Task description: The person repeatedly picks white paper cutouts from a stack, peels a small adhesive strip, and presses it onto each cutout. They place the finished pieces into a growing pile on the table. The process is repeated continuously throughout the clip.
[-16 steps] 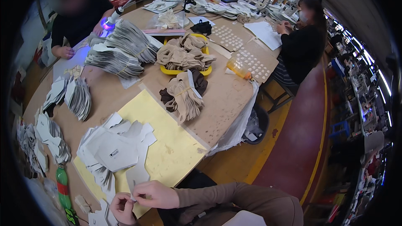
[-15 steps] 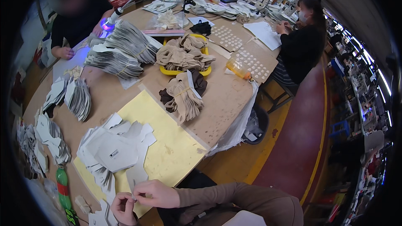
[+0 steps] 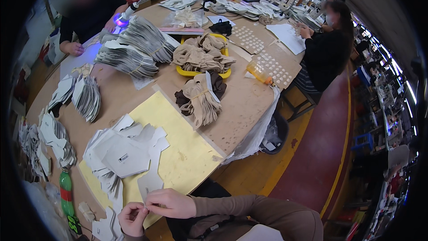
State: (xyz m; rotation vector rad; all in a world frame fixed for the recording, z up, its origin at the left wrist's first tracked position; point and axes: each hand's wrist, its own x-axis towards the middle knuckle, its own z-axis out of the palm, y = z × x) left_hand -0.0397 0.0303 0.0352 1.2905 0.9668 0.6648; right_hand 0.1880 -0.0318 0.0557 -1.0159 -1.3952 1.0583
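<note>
- Brown-covered worktable [image 3: 249, 120] before you, a yellow sheet [image 3: 187, 151] at its near side.
- Your left hand [image 3: 132, 219]: thumb and fingertip pinched narrow; anything between them is too small to tell.
- Your right hand [image 3: 171, 203]: fingertips likewise drawn together, meeting the left's.
- Pale grey cut piece [image 3: 150, 182]: just beyond your right hand, contact unclear.
- Loose pile of pale cut pieces [image 3: 127, 157]: on the sheet.
- Banded beige bundle [image 3: 199, 102]: beside the yellow basket [image 3: 185, 72].
</note>
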